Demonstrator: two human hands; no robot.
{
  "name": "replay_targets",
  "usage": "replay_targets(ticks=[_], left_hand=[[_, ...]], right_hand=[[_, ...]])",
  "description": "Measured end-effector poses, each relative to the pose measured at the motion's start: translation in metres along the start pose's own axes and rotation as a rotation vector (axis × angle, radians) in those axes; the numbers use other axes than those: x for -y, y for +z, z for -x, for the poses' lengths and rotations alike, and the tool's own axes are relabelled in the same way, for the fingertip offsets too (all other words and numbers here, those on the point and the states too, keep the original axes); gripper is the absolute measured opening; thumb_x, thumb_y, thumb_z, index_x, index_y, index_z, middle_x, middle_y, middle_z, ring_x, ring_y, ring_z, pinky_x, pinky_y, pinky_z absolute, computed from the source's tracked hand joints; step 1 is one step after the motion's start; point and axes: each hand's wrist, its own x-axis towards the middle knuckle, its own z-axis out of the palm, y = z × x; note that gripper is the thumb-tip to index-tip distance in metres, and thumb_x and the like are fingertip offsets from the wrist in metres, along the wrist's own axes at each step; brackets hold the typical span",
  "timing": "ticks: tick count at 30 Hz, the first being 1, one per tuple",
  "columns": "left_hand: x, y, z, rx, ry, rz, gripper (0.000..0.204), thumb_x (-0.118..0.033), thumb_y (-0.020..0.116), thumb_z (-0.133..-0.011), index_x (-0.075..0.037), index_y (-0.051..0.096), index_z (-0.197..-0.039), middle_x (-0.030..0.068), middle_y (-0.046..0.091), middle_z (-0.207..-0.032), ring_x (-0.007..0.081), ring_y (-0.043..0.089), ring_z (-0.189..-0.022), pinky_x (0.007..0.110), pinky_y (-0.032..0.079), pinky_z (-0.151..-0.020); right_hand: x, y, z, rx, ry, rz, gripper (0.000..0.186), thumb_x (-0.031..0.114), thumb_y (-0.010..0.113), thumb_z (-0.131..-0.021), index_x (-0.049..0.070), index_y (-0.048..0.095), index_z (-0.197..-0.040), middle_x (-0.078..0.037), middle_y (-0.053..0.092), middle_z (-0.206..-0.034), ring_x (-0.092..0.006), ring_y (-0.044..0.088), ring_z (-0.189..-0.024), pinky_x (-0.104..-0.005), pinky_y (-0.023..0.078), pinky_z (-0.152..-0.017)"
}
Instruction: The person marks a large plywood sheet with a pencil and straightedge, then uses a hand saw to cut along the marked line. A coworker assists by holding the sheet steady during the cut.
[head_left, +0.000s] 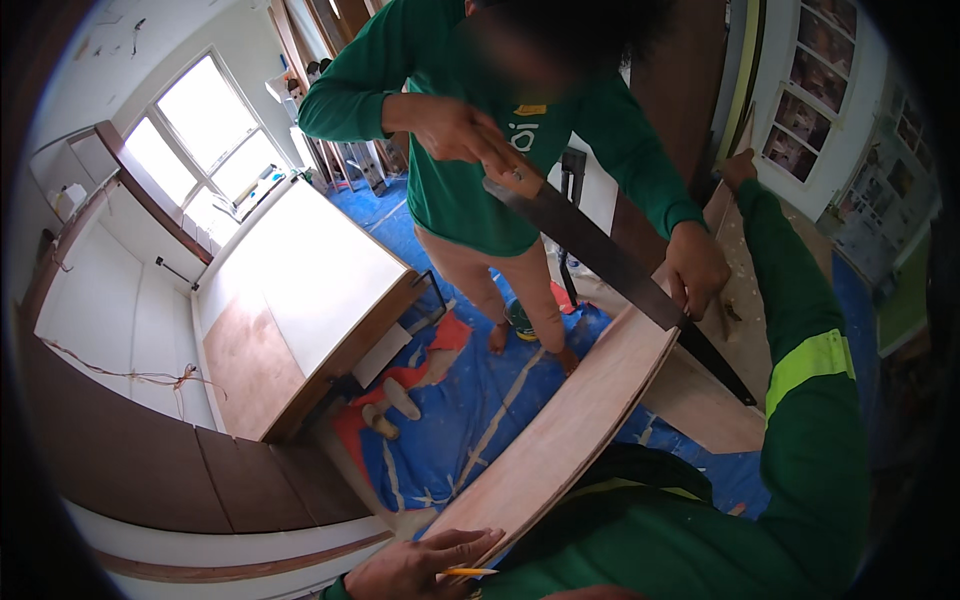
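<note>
A long plywood strip (560,420) runs diagonally from my lower left toward the co-worker. My left hand (430,562) is closed at its near end, fingers over the top face, with a yellow pencil (468,572) held alongside. My right arm stretches far forward, and my right hand (738,172) grips a wooden edge (717,207); I cannot tell whether it belongs to the same strip. Opposite me, a person in a green shirt holds a handsaw (590,240) by its wooden handle. The blade lies across the strip, and that person's other hand (697,268) presses beside it.
Under the blade lies another wooden panel (715,415). A white-topped bench (310,250) stands at left, beside dark cabinetry (140,470) with loose wires. Blue sheeting (505,400) covers the floor, with a pair of shoes (390,410) on it. Photo sheets (810,100) hang at right.
</note>
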Motion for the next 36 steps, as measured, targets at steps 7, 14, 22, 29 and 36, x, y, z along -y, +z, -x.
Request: replay_targets(ticks=[7, 14, 22, 29, 36], left_hand=[[-0.005, 0.003, 0.001, -0.027, -0.011, -0.004, 0.06, -0.01, 0.083, -0.088, -0.009, 0.07, -0.147, 0.0204, 0.072, -0.139, 0.0375, 0.072, -0.122, 0.047, 0.059, -0.1], [-0.014, -0.005, -0.002, -0.01, -0.019, -0.001, 0.058, -0.016, 0.079, -0.093, -0.009, 0.067, -0.15, 0.0217, 0.07, -0.141, 0.0385, 0.075, -0.111, 0.046, 0.06, -0.093], [0.005, 0.0, -0.005, 0.066, -0.005, -0.043, 0.084, -0.03, 0.091, -0.085, -0.022, 0.059, -0.162, 0.0184, 0.073, -0.139, 0.0331, 0.081, -0.094, 0.04, 0.068, -0.084], [0.012, -0.007, -0.001, 0.12, 0.038, -0.049, 0.081, -0.02, 0.081, -0.093, -0.017, 0.049, -0.168, 0.0185, 0.067, -0.148, 0.0359, 0.076, -0.112, 0.043, 0.065, -0.095], [0.009, -0.01, -0.005, 0.132, 0.026, -0.04, 0.078, -0.018, 0.079, -0.094, -0.014, 0.05, -0.166, 0.0197, 0.067, -0.147, 0.0363, 0.075, -0.114, 0.044, 0.064, -0.096]], right_hand=[[-0.006, 0.009, -0.013, 0.022, 0.049, -0.056, 0.072, 0.019, 0.062, -0.099, -0.003, 0.027, -0.159, -0.041, 0.063, -0.133, -0.0518, 0.073, -0.111, -0.0719, 0.058, -0.093], [-0.016, 0.007, -0.021, -0.037, -0.022, -0.002, 0.07, 0.025, 0.062, -0.103, -0.01, 0.026, -0.152, -0.038, 0.066, -0.125, -0.0483, 0.075, -0.104, -0.0582, 0.064, -0.084], [-0.024, 0.012, -0.042, 0.061, -0.021, 0.056, 0.068, 0.03, 0.06, -0.106, -0.009, 0.025, -0.149, -0.038, 0.066, -0.127, -0.0478, 0.075, -0.107, -0.0618, 0.064, -0.079], [-0.02, 0.012, -0.037, -0.03, 0.029, -0.022, 0.076, 0.027, 0.062, -0.104, -0.005, 0.023, -0.161, -0.041, 0.06, -0.139, -0.0548, 0.072, -0.112, -0.0745, 0.059, -0.084], [-0.018, 0.004, -0.047, 0.212, -0.554, 1.233, 0.051, 0.023, 0.068, -0.1, -0.001, 0.049, -0.142, -0.031, 0.069, -0.126, -0.045, 0.075, -0.107, -0.0681, 0.055, -0.091]])
